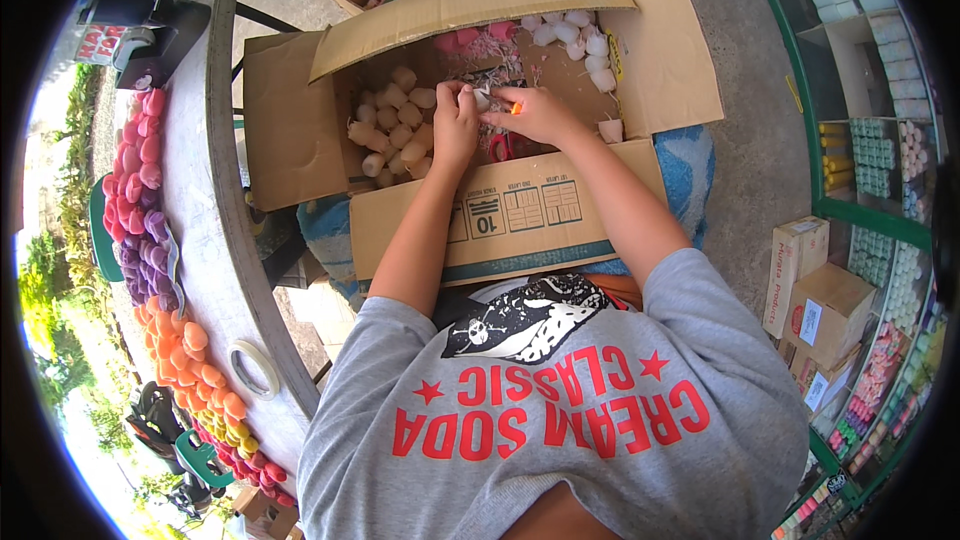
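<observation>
Cardboard flaps (668, 40) are enclosing the left grip (457, 124) pinching a white piece (482, 100) and right grip (548, 118) holding an orange tool (517, 109), lumps (404, 115) crowding leftward, box floor (556, 68) showing rightward.

Your left hand (458, 127) and right hand (535, 115) are inside an open cardboard box (610, 195), which sits over a blue patterned cloth (690, 180). On its bottom, cream pieces (402, 120) crowd left of your left hand; pink pieces (467, 37) and pale shreds (490, 52) lie beyond both hands. White pieces (567, 32) gather beyond your right hand, along the box's far right corner, and a red-handled tool (502, 146) lies just nearer you than that hand.

Well left of your left hand, a grey table (205, 240) carries, along its outer edge, pink-red (140, 155), purple (155, 250), orange (180, 350) and yellow pieces (237, 432), plus a white ring (236, 360). Well right of your right hand, a green-framed shelf (870, 222) stands on the concrete floor (740, 200).
</observation>
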The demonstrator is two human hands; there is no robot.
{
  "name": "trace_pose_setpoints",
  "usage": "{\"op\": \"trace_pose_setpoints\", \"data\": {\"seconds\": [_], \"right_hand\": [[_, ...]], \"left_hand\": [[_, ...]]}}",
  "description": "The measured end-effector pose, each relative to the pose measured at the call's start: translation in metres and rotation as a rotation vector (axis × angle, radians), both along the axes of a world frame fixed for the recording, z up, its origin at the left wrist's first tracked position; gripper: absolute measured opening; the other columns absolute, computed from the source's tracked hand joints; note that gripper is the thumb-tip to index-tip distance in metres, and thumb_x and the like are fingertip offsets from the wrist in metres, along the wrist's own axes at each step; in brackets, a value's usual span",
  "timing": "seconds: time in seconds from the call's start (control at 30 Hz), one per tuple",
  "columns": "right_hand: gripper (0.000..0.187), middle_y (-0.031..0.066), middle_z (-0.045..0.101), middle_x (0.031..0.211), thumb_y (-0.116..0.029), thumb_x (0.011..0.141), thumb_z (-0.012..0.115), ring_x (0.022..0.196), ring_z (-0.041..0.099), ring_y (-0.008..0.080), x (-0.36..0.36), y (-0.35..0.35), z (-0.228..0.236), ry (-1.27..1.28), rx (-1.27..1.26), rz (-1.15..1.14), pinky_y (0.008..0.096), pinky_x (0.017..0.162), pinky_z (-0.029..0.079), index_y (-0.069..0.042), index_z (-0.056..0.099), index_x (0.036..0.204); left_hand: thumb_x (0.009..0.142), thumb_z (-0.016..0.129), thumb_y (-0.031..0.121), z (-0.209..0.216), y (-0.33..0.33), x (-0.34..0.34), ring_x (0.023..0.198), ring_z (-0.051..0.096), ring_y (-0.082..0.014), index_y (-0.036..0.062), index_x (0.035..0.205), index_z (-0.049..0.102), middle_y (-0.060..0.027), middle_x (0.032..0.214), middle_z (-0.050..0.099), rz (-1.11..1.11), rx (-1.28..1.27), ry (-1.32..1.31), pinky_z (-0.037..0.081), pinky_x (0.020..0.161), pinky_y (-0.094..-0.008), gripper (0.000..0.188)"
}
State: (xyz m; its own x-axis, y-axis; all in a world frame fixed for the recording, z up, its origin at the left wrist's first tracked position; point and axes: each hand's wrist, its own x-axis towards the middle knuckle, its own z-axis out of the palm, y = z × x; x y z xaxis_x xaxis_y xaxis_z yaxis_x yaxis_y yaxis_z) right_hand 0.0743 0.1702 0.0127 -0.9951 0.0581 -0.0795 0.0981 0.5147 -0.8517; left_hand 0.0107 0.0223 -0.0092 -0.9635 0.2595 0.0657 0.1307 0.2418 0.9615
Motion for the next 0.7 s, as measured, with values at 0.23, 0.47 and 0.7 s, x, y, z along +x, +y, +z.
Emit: {"op": "trace_pose_setpoints", "data": {"seconds": [0.23, 0.47, 0.7], "right_hand": [[0.043, 0.0063, 0.069, 0.088, -0.053, 0.080, 0.060, 0.079, 0.066, 0.0281, 0.007, -0.003, 0.023, 0.057, 0.429, 0.047, 0.0405, 0.068, 0.052, -0.023, 0.064, 0.111], [0.049, 0.0043, 0.070, 0.086, -0.060, 0.084, 0.049, 0.076, 0.066, 0.0281, 0.007, -0.008, 0.021, 0.049, 0.440, 0.007, 0.0401, 0.067, 0.052, -0.025, 0.062, 0.117], [0.046, 0.0031, 0.070, 0.087, -0.058, 0.086, 0.048, 0.076, 0.067, 0.0271, 0.007, -0.009, 0.022, 0.082, 0.454, -0.005, 0.0389, 0.065, 0.053, -0.028, 0.061, 0.118]], "left_hand": [[0.090, 0.042, 0.039, 0.026, -0.006, -0.004, 0.054, 0.043, -0.0079, 0.0106, 0.091, 0.056, -0.0001, 0.072, 0.052, -0.065, 0.123, -0.697, 0.035, 0.046, -0.0217, 0.032], [0.092, 0.040, 0.035, 0.007, -0.008, -0.007, 0.068, 0.053, -0.0163, -0.0004, 0.097, 0.058, -0.0084, 0.078, 0.057, 0.025, 0.016, -0.488, 0.043, 0.062, -0.0297, 0.040], [0.093, 0.040, 0.035, -0.001, -0.007, -0.007, 0.079, 0.055, -0.0213, -0.0044, 0.102, 0.055, -0.0160, 0.085, 0.059, 0.045, -0.066, -0.369, 0.044, 0.076, -0.0334, 0.043]]}}
